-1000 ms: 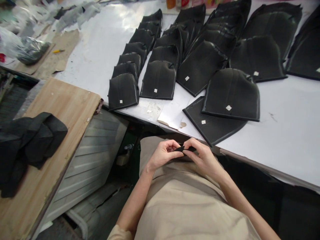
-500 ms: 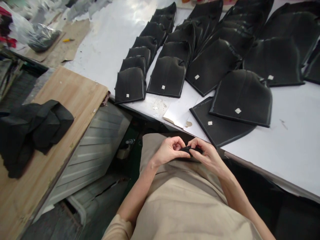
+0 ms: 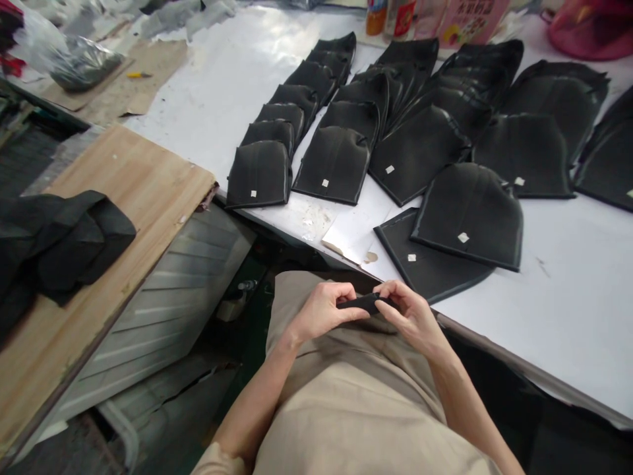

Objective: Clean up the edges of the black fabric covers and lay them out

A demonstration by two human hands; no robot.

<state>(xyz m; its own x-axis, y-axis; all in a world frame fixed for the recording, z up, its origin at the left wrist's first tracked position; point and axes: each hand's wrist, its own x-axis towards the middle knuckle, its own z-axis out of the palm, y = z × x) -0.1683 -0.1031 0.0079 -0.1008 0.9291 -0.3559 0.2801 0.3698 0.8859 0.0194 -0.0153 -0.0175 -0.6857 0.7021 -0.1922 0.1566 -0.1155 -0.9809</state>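
Note:
Both hands meet in front of my lap, at the table's near edge. My left hand [image 3: 324,311] pinches one end of a narrow black fabric edge [image 3: 363,303] between thumb and fingers. On the other end, my right hand [image 3: 408,315] has its thumb and fingers closed. What hangs below the edge is mostly hidden by the hands, so the piece's full shape cannot be made out. Just beyond lie two flat black cap-shaped fabric pieces, the upper one [image 3: 469,211] overlapping the lower one [image 3: 425,274]; each bears a small white tag.
Overlapping rows of similar black pieces [image 3: 260,173] cover the white table [image 3: 568,310]. Left stands a wooden board [image 3: 148,171] with crumpled black fabric [image 3: 86,247]. A plastic bag [image 3: 84,63] and yellow-handled tool [image 3: 139,74] lie far left; bottles [image 3: 399,18] and a pink container [image 3: 593,30] stand behind.
My hands have drawn slightly apart, baring more of the black edge between them. The view has tilted up, so bottles and the pink container now show at the back.

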